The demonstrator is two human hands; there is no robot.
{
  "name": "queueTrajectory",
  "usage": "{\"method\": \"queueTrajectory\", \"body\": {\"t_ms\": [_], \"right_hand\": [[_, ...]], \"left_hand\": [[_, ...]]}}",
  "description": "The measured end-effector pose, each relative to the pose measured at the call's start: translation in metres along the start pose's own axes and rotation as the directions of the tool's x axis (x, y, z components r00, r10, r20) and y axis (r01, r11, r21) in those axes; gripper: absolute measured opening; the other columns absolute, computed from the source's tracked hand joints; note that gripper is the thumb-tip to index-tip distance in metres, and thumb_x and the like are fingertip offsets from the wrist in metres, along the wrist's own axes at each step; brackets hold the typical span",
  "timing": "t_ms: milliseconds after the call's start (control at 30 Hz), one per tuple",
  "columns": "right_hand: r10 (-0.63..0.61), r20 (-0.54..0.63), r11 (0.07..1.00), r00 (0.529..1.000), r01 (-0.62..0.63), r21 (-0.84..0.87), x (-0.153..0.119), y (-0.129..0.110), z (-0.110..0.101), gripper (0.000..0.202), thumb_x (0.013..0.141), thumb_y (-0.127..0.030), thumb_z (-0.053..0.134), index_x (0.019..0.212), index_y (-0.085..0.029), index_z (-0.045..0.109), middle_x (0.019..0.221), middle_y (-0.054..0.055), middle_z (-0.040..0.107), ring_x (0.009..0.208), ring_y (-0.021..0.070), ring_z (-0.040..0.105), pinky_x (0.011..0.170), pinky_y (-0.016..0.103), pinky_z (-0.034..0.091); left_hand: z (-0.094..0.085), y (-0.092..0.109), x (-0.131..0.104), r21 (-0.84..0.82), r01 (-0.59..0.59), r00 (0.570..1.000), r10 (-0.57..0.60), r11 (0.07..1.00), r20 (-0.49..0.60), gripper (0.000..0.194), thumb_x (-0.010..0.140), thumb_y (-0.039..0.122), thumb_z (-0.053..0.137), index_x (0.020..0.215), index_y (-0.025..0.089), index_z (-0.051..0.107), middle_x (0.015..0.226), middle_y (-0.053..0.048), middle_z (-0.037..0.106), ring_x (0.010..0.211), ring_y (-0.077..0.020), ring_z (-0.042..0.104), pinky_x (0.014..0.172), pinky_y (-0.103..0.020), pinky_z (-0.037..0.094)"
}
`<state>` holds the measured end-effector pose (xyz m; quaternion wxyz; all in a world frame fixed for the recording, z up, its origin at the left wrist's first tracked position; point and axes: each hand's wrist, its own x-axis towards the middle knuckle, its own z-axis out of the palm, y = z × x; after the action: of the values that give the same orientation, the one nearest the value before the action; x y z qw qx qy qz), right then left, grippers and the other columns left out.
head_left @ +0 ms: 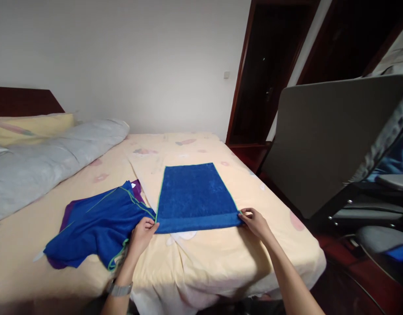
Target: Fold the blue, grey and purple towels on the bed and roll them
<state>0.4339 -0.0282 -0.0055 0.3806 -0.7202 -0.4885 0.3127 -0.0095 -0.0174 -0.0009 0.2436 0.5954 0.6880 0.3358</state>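
A blue towel (194, 190) with green edging lies flat on the bed, its near edge turned over in a narrow strip. My left hand (144, 233) pinches the near left corner of that strip. At the near right corner, my right hand (254, 222) has thumb and fingers closed on the towel. Left of my left hand, a crumpled blue cloth (99, 223) with green edging lies over a purple cloth (65, 215), which shows only along its edges. My left wrist wears a watch with a metal band.
The bed (280, 249) has a pale patterned sheet and ends at the right. A rolled grey quilt (60, 153) and a yellow pillow (33, 129) lie at the left. A large dark panel (326, 140) stands right of the bed, near a dark door (270, 74).
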Motion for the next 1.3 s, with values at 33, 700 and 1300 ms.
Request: {"method": "queueTrajectory", "body": {"t_ms": [33,700,1300], "right_hand": [[-0.010,-0.002,0.999,1.000,0.010,0.033,0.002,0.001,-0.001,0.023,0.084,-0.037,0.060,0.098,-0.019,0.059,0.077,0.005,0.073,0.062,0.0187,0.069,0.054,0.025,0.050],[-0.159,-0.019,0.978,0.987,0.154,-0.143,-0.029,-0.006,-0.021,0.019,0.077,-0.037,0.063,0.088,-0.022,0.061,0.069,0.001,0.070,0.065,0.0205,0.066,0.061,0.027,0.046],[-0.720,0.403,0.466,0.565,0.824,-0.324,-0.092,-0.038,0.095,0.045,0.099,-0.020,0.045,0.143,-0.017,0.049,0.145,0.011,0.050,0.134,0.0284,0.046,0.111,0.049,0.043]], "left_hand": [[-0.001,0.001,0.000,-0.032,-0.004,1.000,0.004,0.999,0.002,0.040,0.076,0.059,0.056,0.083,0.020,0.055,0.078,-0.005,0.072,0.073,-0.0203,0.071,0.058,-0.025,0.053],[-0.021,0.005,-0.038,0.183,-0.254,0.965,0.261,0.950,-0.018,0.021,0.083,0.040,0.054,0.077,0.023,0.064,0.076,-0.002,0.064,0.070,-0.0164,0.063,0.069,-0.025,0.050],[0.048,0.042,-0.059,0.322,-0.842,0.538,0.721,0.433,0.437,0.050,0.100,0.021,0.038,0.150,0.025,0.034,0.153,-0.003,0.045,0.142,-0.0171,0.040,0.116,-0.038,0.040]]}}
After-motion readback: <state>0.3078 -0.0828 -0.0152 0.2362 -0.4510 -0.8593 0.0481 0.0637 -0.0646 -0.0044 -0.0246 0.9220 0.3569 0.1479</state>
